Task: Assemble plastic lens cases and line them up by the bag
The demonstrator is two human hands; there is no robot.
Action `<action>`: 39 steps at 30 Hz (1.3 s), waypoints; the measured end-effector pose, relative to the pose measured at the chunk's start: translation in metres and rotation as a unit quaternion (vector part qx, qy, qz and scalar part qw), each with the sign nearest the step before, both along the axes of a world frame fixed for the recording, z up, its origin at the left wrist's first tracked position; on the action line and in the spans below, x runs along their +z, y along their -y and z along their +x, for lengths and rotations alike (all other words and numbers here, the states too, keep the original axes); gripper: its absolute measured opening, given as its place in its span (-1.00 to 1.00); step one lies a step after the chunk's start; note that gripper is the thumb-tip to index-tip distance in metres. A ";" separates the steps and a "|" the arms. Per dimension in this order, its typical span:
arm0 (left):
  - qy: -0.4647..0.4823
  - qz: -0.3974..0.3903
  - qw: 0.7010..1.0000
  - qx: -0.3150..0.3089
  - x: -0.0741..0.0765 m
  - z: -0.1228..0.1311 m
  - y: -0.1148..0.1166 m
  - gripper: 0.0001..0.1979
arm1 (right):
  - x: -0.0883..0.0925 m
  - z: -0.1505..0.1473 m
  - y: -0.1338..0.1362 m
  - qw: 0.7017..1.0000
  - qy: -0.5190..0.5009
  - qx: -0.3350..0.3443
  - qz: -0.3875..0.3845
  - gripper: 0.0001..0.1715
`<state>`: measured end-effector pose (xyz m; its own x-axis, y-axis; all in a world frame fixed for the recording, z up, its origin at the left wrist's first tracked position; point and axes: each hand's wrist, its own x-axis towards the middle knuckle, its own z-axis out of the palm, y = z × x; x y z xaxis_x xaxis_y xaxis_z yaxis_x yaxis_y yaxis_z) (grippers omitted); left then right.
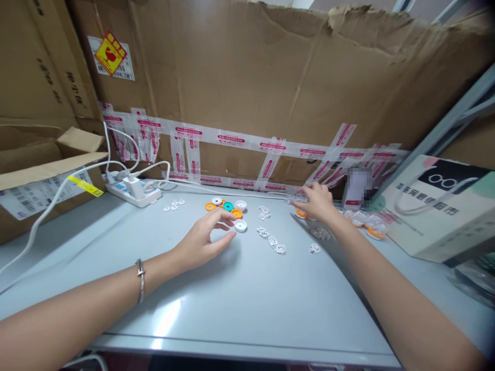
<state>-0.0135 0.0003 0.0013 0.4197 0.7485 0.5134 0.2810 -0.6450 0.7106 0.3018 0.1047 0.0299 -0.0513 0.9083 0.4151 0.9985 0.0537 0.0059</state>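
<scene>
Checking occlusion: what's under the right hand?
Orange discs peek out beneath the right hand; clear plastic shows beside it. Whatever its palm covers can't be seen.

Cardboard box [247,87], white power strip [149,197], gift bag [433,221]

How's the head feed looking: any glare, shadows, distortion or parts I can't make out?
Head view: bright glare on the table near its front edge, lower left; soft shadows on the tabletop by the left hand and right forearm; head view, wide-angle stretching towards the sides; head view, a pixelated patch hiding much of the small upright box.
</scene>
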 end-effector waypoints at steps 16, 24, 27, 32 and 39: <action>-0.153 -0.161 0.966 0.134 0.014 -0.041 -0.052 -0.71 | -0.030 -0.035 0.080 0.930 -0.159 0.331 0.004 -0.72; -0.372 -0.123 0.920 -0.037 0.027 -0.071 -0.056 -0.81 | -0.021 -0.021 0.078 0.925 -0.304 0.223 -0.040 -0.69; -0.415 -0.090 0.905 0.005 0.026 -0.079 -0.062 -0.80 | -0.021 -0.019 0.077 0.926 -0.312 0.205 -0.051 -0.68; -0.443 -0.048 0.889 0.100 0.028 -0.096 -0.075 -0.81 | -0.027 -0.016 0.073 0.924 -0.317 0.201 -0.072 -0.68; -0.488 -0.017 0.800 0.349 0.030 -0.119 -0.085 -0.81 | -0.033 -0.011 0.066 0.921 -0.334 0.187 -0.073 -0.71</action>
<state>-0.1322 0.0851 0.0309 0.0823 0.9820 0.1698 0.9959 -0.0744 -0.0522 0.2905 0.0384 -0.0027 -0.1488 0.9277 0.3423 0.6887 0.3456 -0.6374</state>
